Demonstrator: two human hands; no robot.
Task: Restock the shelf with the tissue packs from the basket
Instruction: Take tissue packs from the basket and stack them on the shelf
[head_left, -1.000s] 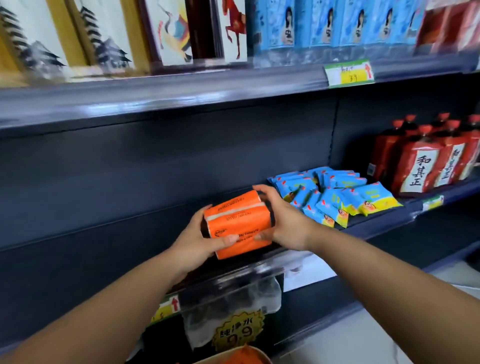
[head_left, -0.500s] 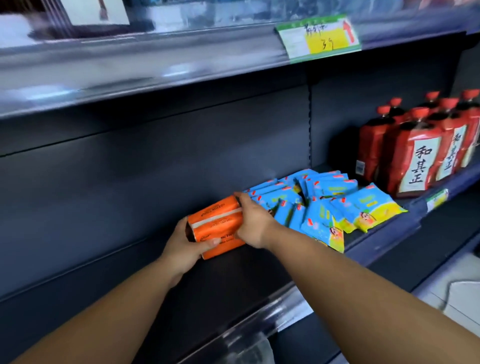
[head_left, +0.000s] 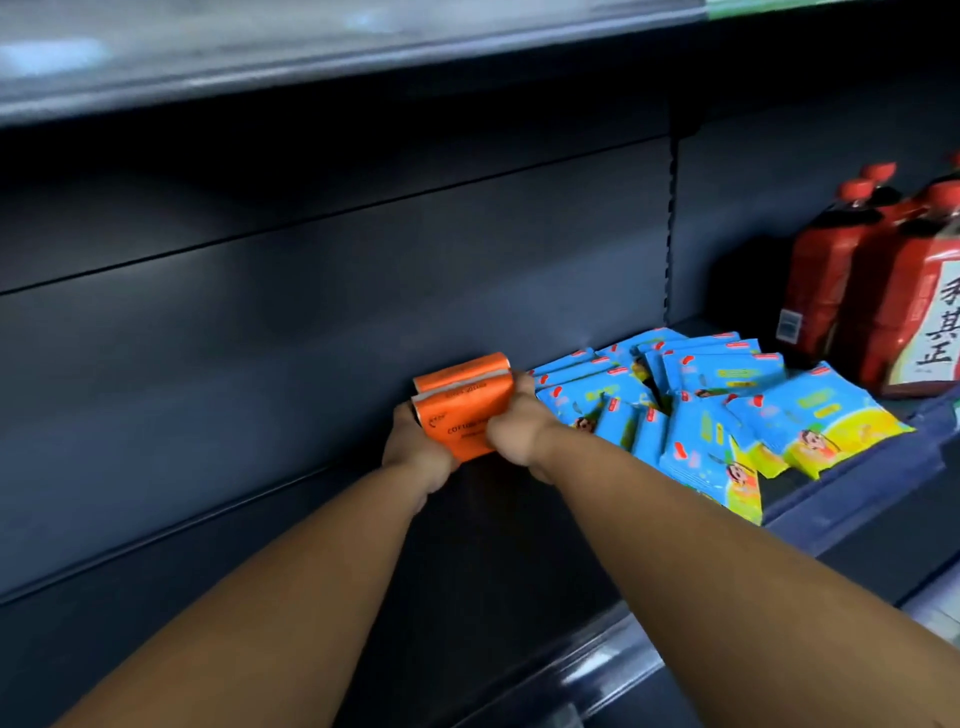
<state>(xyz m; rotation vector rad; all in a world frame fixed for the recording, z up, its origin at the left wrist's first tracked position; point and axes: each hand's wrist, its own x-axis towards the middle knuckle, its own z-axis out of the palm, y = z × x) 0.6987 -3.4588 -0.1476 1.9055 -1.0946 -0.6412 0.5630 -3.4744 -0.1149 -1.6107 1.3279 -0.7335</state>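
1. Both hands clamp the orange tissue packs (head_left: 464, 402), which look like two packs stacked, far one higher, near one lower.
2. Left hand (head_left: 418, 449) is at the left/near edge of the stack, fingers curled onto it; fingertips mostly hidden behind the pack.
3. Right hand (head_left: 519, 428) is on the right side, fingers wrapped around the right edge, thumb side on the near face.
4. The packs sit deep on the dark shelf (head_left: 498, 525), close to the back panel (head_left: 311, 338). Cannot tell whether the bottom touches the shelf deck.
5. Just right of the stack: a pile of blue-and-yellow sachets (head_left: 727, 415), fanned out and overlapping. The nearest sachets touch or nearly touch the right hand.
6. Far right: red bottles (head_left: 872, 291) with white labels, upright, behind the sachets.
7. Upper shelf edge (head_left: 311, 57) runs across the top, blurred.
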